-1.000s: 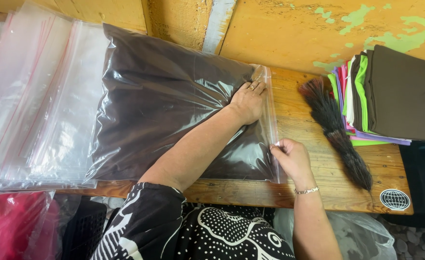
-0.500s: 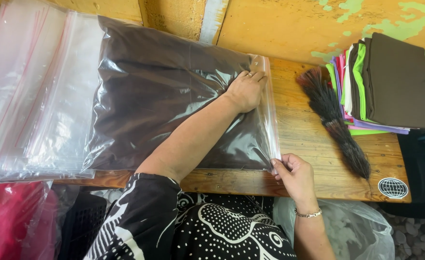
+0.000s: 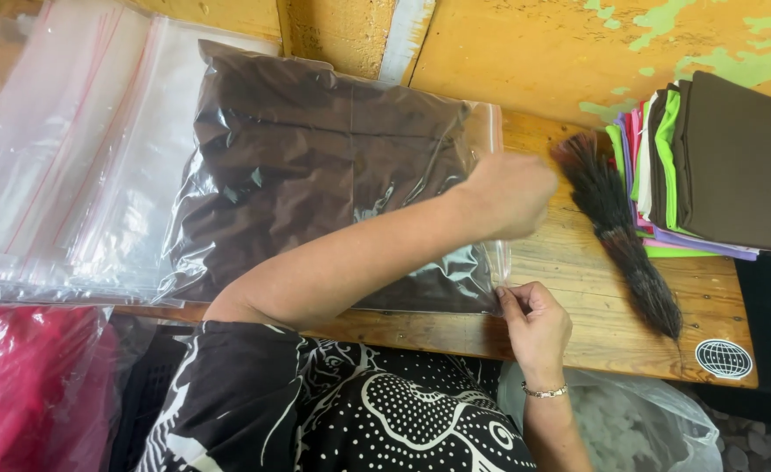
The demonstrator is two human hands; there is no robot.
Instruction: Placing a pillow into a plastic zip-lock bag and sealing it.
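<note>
Your left hand [image 3: 510, 194] reaches across your body and hovers, blurred, over the right-hand edge of the clear zip bag [image 3: 333, 175], near its far corner; the fingers curl loosely and whether they pinch the plastic or just brush it cannot be told. Your right hand [image 3: 536, 322] sits at the near right corner of the same bag, thumb and fingertips pinched shut on the seal strip where it meets the table's front edge. A thin bracelet [image 3: 543, 392] circles that wrist.

The bag lies flat on the wooden table [image 3: 578, 262], its closing edge to your right, and it is filled with a folded dark brown cloth [image 3: 316, 157] that shows through the wrinkled, shiny film. The bag's far edge lies against the yellow wall [image 3: 525, 52].

To your left, partly under the filled bag, lies a stack of empty clear zip bags [image 3: 71, 166] with thin red lines along their seals. Below it, off the table's front edge, is a red bundle in plastic [image 3: 27, 376].

To your right, near the bag but apart from it, a dark bristle brush [image 3: 621, 236] lies along the table, its fanned end toward the wall. Just beside the brush stands a pile of folded cloths [image 3: 718, 166], brown on top, with green, white, pink and purple edges showing. A round black-and-white sticker [image 3: 723, 358] sits at the table's near right corner
</note>
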